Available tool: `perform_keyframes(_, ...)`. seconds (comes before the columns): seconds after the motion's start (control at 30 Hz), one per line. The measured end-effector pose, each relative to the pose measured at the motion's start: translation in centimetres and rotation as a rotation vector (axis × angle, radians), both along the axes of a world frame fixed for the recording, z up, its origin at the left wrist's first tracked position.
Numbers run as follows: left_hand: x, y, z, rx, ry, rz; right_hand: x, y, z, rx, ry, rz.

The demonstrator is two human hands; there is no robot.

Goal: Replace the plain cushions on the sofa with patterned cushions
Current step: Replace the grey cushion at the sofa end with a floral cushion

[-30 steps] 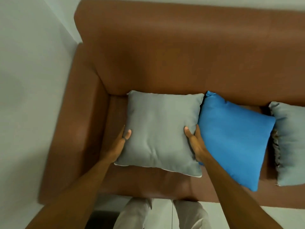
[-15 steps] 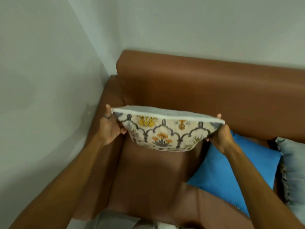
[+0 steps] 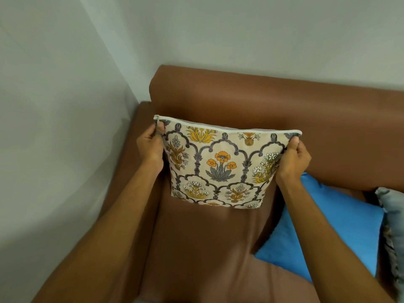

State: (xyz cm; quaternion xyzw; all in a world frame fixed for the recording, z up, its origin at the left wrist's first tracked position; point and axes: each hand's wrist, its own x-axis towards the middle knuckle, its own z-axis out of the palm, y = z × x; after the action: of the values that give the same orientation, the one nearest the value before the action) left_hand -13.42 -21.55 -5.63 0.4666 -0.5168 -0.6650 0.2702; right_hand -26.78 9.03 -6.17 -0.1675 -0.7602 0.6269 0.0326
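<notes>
Two bare forearms reaching up and forward from the bottom edge, over the brown seat of the sofa point(image 3: 203, 248). Left hand point(image 3: 150, 147) pinching the upper left corner of the patterned cushion point(image 3: 220, 165), thumb in front, fingers curled shut behind the fabric. Right hand point(image 3: 293, 160) clamped likewise on the upper right corner, fingers folded closed round the edge. Both equally near; neither leading.

Cushion held upright between the two hands, floral face toward the camera, long axis level from left to right, white seam along the top. Lower edge at or just above the seat, contact hard to judge; back of the cushion close to the backrest, touching or not unclear. Directly below and ahead of the fingers lies the empty corner of the seat by the armrest, so probably only a short drop and a lean backward left before letting go.

Count: one patterned cushion in hand. One plain blue cushion point(image 3: 328, 228) just to the right, leaning on the seat, apart from the patterned one. One grey cushion point(image 3: 393, 215) farther right, cut by the frame edge, a frilled or printed edge showing at its side. Beyond all, the backrest and two pale walls point(image 3: 54, 106) meeting in the corner.
</notes>
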Motion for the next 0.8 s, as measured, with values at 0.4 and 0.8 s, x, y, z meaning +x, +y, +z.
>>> perform_keyframes(0.4,3.2,9.2,-6.0,-1.225,-0.407,-0.527,7.6,-2.2,-3.7,1.039,0.696,0.777)
perform_keyframes(0.8,2.7,21.4,-3.4,-1.297,-0.258,-0.495,2.6,13.4,-1.8,0.902,0.351,0.641)
